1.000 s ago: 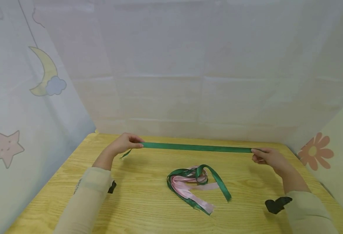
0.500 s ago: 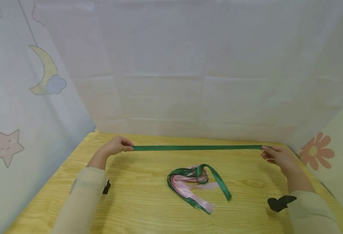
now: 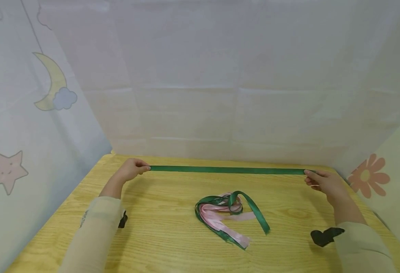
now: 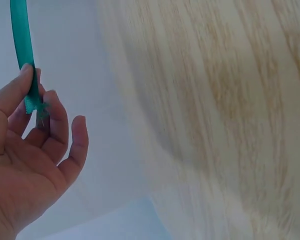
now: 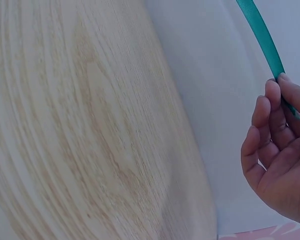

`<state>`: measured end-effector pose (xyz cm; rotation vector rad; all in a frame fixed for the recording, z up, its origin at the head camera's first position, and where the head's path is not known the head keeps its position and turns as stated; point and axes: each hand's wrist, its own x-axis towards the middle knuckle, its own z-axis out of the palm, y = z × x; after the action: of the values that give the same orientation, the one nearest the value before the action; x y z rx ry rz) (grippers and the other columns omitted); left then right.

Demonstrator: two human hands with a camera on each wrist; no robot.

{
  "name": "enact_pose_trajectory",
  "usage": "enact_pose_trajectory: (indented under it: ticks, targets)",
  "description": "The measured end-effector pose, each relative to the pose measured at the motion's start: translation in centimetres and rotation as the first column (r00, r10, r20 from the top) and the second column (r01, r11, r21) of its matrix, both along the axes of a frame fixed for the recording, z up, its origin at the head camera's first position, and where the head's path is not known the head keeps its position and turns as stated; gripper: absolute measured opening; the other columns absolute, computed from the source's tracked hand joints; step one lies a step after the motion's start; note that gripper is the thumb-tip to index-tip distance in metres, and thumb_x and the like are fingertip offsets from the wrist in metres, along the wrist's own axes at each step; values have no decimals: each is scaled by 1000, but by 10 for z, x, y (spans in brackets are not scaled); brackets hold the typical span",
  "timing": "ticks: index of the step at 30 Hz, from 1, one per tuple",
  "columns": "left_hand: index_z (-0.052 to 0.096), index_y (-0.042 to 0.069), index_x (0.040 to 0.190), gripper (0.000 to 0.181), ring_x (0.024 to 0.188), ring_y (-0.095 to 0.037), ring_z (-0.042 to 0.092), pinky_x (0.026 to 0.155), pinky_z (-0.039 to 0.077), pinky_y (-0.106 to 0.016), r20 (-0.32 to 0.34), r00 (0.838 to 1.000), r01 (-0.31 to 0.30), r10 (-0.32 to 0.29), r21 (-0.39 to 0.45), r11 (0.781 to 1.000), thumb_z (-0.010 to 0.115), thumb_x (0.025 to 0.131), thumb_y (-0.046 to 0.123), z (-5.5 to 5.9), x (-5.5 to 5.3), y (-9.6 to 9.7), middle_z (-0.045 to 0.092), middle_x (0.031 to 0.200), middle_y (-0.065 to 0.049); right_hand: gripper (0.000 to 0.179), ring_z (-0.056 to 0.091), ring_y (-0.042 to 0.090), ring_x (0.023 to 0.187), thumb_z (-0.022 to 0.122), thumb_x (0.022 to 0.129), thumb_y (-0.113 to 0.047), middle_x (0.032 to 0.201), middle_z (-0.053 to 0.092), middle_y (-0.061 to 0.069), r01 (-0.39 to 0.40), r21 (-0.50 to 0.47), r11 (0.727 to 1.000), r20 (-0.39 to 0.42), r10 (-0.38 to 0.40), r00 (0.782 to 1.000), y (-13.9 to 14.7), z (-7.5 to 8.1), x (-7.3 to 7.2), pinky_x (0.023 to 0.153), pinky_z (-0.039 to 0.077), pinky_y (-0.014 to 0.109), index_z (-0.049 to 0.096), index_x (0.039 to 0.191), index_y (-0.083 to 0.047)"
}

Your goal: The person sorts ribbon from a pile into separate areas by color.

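A green satin ribbon (image 3: 227,170) is stretched straight between my two hands above the far part of the table. My left hand (image 3: 129,169) pinches one end between thumb and fingers; in the left wrist view the frayed ribbon tip (image 4: 34,104) pokes out below the thumb. At the other end my right hand (image 3: 326,185) pinches the ribbon between thumb and forefinger, and a short tail runs into the palm in the right wrist view. Nearer to me, a loose bundle of pink ribbons (image 3: 217,220) and green ribbons (image 3: 259,216) lies on the table.
The wood-grain table (image 3: 172,246) reaches back to a pale hanging cloth (image 3: 186,113). Printed side cloths stand at left and right, with a moon (image 3: 54,77) and a flower (image 3: 365,176). Dark wrist-worn pieces (image 3: 326,237) stick out from the sleeves.
My hands have moved apart, the left one leftward and the right one rightward, so the span of green ribbon is longer. The dangling tail by my left hand no longer shows. The bundle stays put.
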<state>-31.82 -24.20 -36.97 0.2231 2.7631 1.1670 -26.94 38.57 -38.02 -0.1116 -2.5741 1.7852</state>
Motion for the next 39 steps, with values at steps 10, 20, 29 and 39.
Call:
enact_pose_trajectory:
  ticks: [10,20,29,39]
  targets:
    - [56,-1,120,33,98,-31,56,85,44,-47,7,988,-153,153,109,982,51,97,23,-4,-2,1,59,111,-20,12,61,3,71,62,87,-41,73,64,-14,69,-31,997,-16,-70,997,-2,-5,0,65,49,19,65,82,-31]
    - [55,-3,119,35,101,-35,55,85,45,-44,-4,956,-280,294,293,914,55,95,22,-10,-5,11,61,109,-18,31,63,4,67,68,84,-35,72,65,-13,161,-178,971,16,-161,987,-7,-13,-5,63,50,19,54,103,-15]
    - [57,-2,117,33,94,-28,56,85,44,-44,-9,933,-335,359,339,879,56,94,22,-13,-9,16,61,108,-18,80,64,3,68,66,85,-35,73,66,-14,169,-214,962,29,-166,986,-17,-16,-9,64,51,20,26,141,5]
    - [56,-2,111,30,104,-38,55,85,44,-44,22,915,-380,403,384,842,58,93,21,-13,-17,24,61,105,-17,35,64,5,66,65,86,-38,69,66,-11,234,-249,940,97,-216,971,-25,-20,-24,63,51,22,52,106,-13]
